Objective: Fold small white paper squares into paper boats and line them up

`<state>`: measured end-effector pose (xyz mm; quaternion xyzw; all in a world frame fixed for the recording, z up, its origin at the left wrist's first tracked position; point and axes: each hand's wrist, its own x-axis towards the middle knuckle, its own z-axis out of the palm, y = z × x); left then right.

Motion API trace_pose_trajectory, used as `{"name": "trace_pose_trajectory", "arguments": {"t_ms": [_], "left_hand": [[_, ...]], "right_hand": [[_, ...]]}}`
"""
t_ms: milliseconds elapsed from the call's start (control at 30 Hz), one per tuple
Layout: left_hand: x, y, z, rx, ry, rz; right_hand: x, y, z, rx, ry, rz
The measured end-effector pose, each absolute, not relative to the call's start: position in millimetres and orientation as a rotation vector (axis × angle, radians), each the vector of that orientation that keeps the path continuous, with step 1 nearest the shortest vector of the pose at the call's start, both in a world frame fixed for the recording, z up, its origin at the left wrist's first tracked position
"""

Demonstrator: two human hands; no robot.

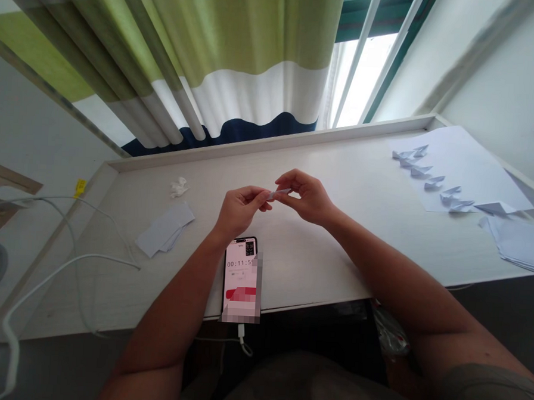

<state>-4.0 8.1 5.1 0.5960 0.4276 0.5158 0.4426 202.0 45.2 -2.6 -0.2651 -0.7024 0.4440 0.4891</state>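
Observation:
A small folded piece of white paper [282, 192] is held up over the middle of the desk, between my two hands. My left hand [243, 208] pinches its left end between thumb and fingers. On the other side, my right hand [306, 196] grips the paper with thumb and fingertips, its fingers curled above. The paper looks narrow and pointed towards the right; its exact folds are partly hidden by my fingers. Below my left hand lies a phone [240, 276] showing a running timer.
Several small folded paper shapes [433, 182] stand in a row on a large white sheet [483, 169] at right. A paper stack [522, 243] lies nearer. Left are loose paper slips [164, 229], a crumpled scrap [179, 187] and white cables [73, 261]. A curtain [239, 37] hangs behind the desk [307, 280].

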Motion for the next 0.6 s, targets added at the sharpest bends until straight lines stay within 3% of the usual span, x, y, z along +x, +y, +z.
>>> {"name": "trace_pose_trajectory", "arguments": {"t_ms": [367,600], "left_hand": [[0.9,4.5,4.1,1.535,1.134,1.418],[-7.0,8.5,1.1,1.549,1.094,1.181]], "right_hand": [[200.4,51.9,-5.6,-0.634,-1.553,1.389],[203.4,51.0,-4.6,-0.703,-1.591,1.433]]}}
